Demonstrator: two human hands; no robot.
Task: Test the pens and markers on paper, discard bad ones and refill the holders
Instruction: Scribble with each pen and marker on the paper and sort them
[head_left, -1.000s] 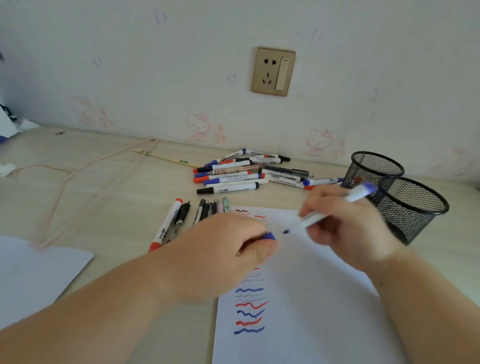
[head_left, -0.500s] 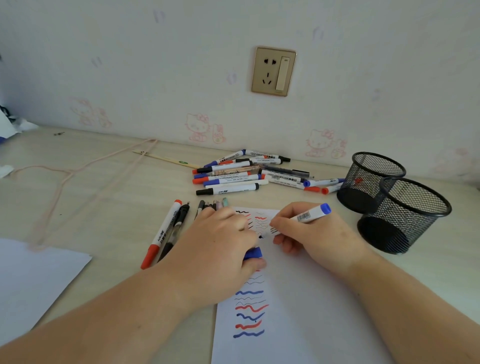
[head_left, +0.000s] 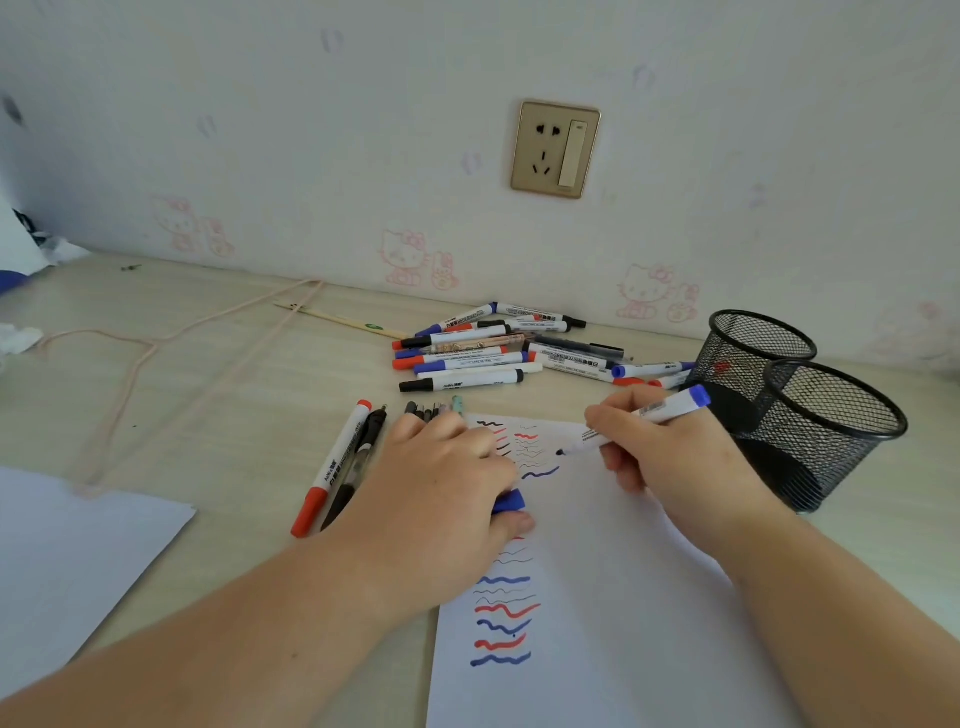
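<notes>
1. One view only, worn on the head; nothing shared with a second camera.
2. Looks forward and down across the tabletop (head_left: 218, 395) toward the wall (head_left: 363, 156), which fills the upper half of the frame.
3. Sits close: both forearms enter from the bottom corners, left hand (head_left: 441, 499) at centre, right hand (head_left: 670, 457) right of centre.
4. Wide-angle, so the tabletop edge bows and the mesh holders (head_left: 831, 431) at right lean outward.
</notes>
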